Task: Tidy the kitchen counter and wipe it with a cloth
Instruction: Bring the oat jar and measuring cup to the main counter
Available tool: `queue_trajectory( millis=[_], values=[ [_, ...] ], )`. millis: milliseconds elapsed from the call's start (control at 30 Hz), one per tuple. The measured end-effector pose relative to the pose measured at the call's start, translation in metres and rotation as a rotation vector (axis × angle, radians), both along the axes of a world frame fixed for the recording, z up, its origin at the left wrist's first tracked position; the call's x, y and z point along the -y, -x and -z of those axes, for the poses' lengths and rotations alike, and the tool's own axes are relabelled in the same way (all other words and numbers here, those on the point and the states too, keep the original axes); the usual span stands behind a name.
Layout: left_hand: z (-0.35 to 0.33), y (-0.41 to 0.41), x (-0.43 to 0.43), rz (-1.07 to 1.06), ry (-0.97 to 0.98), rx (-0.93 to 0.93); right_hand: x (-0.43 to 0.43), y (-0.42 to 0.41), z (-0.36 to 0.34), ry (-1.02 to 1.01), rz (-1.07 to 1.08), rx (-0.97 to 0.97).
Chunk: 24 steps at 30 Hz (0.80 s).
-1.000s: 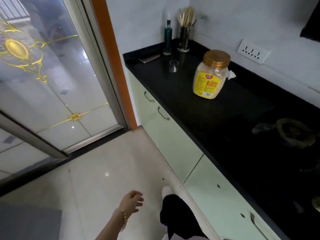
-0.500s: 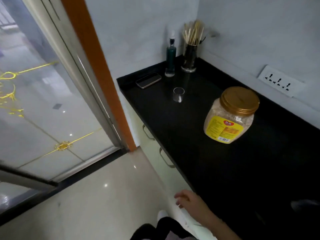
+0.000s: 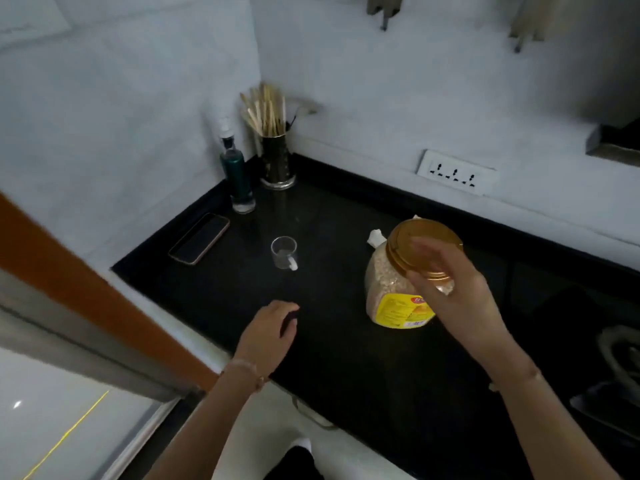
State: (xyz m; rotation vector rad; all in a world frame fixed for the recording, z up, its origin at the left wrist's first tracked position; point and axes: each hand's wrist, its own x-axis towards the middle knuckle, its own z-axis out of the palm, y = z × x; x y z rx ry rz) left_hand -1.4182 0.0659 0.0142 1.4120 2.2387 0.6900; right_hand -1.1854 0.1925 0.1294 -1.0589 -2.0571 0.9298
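A plastic jar [image 3: 391, 292] with a gold lid [image 3: 408, 237] and a yellow label stands on the black counter [image 3: 346, 368]. My right hand [image 3: 460, 292] is over the jar, its spread fingers just in front of the lid; no firm grip shows. My left hand [image 3: 270, 334] hovers low over the counter near its front edge, fingers loosely curled and holding nothing I can see. A small clear glass cup [image 3: 284, 252] stands left of the jar. A white crumpled tissue [image 3: 375, 237] lies behind the jar.
A phone [image 3: 199, 239] lies flat at the counter's left end. A green bottle [image 3: 237, 174] and a holder of chopsticks [image 3: 277, 161] stand in the back corner. A wall socket [image 3: 455, 171] sits behind the counter. A stove [image 3: 620, 351] lies at the right edge.
The view has swung closer over the counter. My right hand has come into view and reached the jar's lid. My left hand rose from the cabinet front to above the counter.
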Motion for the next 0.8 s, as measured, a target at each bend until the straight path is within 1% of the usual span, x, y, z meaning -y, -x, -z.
queue_trajectory(
  millis=[67, 167, 233, 300, 367, 500, 567, 600, 667, 767, 800],
  values=[
    [0.009, 0.005, -0.018, 0.160, 0.038, -0.088, -0.021, 0.003, 0.001, -0.074, 0.072, 0.099],
    [0.031, 0.009, -0.025, 0.321, 0.154, -0.209, -0.047, 0.004, 0.007, 0.000, 0.113, 0.295],
    [0.041, 0.013, -0.025, 0.378, 0.234, -0.229, -0.061, 0.001, 0.013, 0.045, 0.112, 0.393],
    [0.051, 0.018, -0.023, 0.415, 0.290, -0.231, -0.070, -0.004, 0.017, 0.132, 0.057, 0.410],
    [0.058, 0.023, -0.020, 0.455, 0.296, -0.257, -0.072, -0.007, 0.022, 0.173, 0.004, 0.421],
    [0.063, 0.026, -0.020, 0.449, 0.214, -0.262, -0.068, -0.008, 0.029, 0.121, 0.062, 0.347],
    [0.061, 0.027, -0.024, 0.378, 0.118, -0.177, -0.066, -0.006, 0.032, 0.102, 0.097, 0.314],
    [0.059, 0.029, -0.028, 0.305, 0.051, -0.102, -0.064, -0.005, 0.034, 0.096, 0.115, 0.305],
    [0.054, 0.033, -0.039, 0.102, -0.070, 0.051, -0.060, 0.001, 0.038, 0.089, 0.175, 0.285],
    [0.042, 0.041, -0.063, -0.249, -0.144, 0.312, -0.045, 0.021, 0.044, -0.002, 0.317, 0.250],
    [0.039, 0.044, -0.071, -0.338, -0.167, 0.391, -0.040, 0.029, 0.047, -0.045, 0.359, 0.230]
  ],
)
